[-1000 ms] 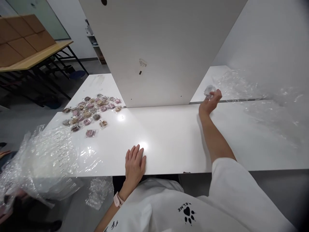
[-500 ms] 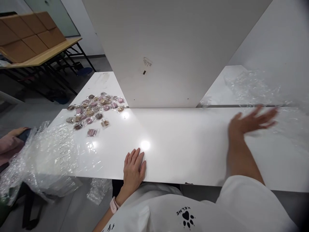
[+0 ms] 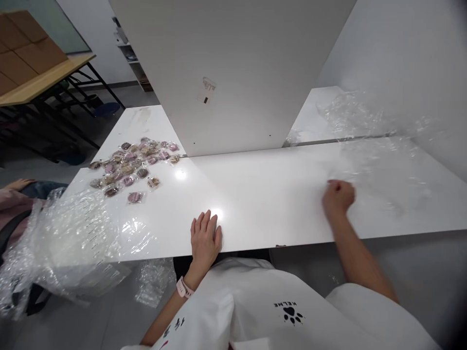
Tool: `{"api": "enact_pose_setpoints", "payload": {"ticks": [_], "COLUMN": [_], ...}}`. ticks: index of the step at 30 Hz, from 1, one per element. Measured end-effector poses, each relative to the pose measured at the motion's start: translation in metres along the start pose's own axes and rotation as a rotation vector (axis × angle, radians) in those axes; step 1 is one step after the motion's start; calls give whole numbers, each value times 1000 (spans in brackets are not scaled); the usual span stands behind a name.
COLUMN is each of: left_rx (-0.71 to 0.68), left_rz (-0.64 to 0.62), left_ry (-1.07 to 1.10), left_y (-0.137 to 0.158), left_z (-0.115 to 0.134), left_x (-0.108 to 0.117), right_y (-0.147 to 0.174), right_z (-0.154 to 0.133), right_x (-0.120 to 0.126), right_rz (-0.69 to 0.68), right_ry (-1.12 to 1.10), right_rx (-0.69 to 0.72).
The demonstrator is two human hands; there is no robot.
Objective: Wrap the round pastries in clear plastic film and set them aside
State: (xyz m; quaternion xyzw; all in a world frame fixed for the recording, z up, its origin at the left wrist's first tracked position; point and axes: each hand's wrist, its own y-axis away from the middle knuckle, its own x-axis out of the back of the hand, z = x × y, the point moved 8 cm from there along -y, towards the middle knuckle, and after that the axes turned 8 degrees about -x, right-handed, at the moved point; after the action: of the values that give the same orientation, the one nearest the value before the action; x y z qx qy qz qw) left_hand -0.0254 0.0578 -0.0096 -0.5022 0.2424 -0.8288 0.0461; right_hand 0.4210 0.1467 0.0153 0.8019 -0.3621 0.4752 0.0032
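My left hand (image 3: 205,238) rests palm down near the front edge of the white table (image 3: 251,194), its fingers stretched out and nothing in them. Over the right half of the table, my right hand (image 3: 338,197) is curled into a loose fist, slightly blurred, with nothing showing from it. Just right of that hand lie thin clear plastic wrappers (image 3: 386,170). To the left, well away from both hands, is a spread pile of small round items in clear packets (image 3: 127,168), brown, tan and pinkish. One pinkish packet (image 3: 135,197) lies apart, closer to me.
An upright white panel (image 3: 233,78) stands along the table's back edge. A large clear plastic bag (image 3: 73,233) hangs over the left front corner, beside another person's arm (image 3: 16,206). More clear plastic (image 3: 350,114) lies behind the table. Cardboard boxes (image 3: 32,43) stand on a wooden table.
My right hand has moved left and toward me from the wrappers, and its spread fingers have curled in. My left hand stays on the table. The view has shifted to the right.
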Motion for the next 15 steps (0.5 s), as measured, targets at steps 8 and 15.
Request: {"api": "enact_pose_setpoints", "payload": {"ticks": [8, 15], "left_rx": [515, 796], "left_rz": [93, 163], "left_ry": [742, 1114], "left_y": [-5, 7], "left_z": [-42, -80], "left_x": [21, 29], "right_y": [246, 213], "right_z": [-211, -210], "right_x": [-31, 5], "right_rz": [-864, -1138], "right_ry": [-542, -681], "right_rx": [538, 342]}}
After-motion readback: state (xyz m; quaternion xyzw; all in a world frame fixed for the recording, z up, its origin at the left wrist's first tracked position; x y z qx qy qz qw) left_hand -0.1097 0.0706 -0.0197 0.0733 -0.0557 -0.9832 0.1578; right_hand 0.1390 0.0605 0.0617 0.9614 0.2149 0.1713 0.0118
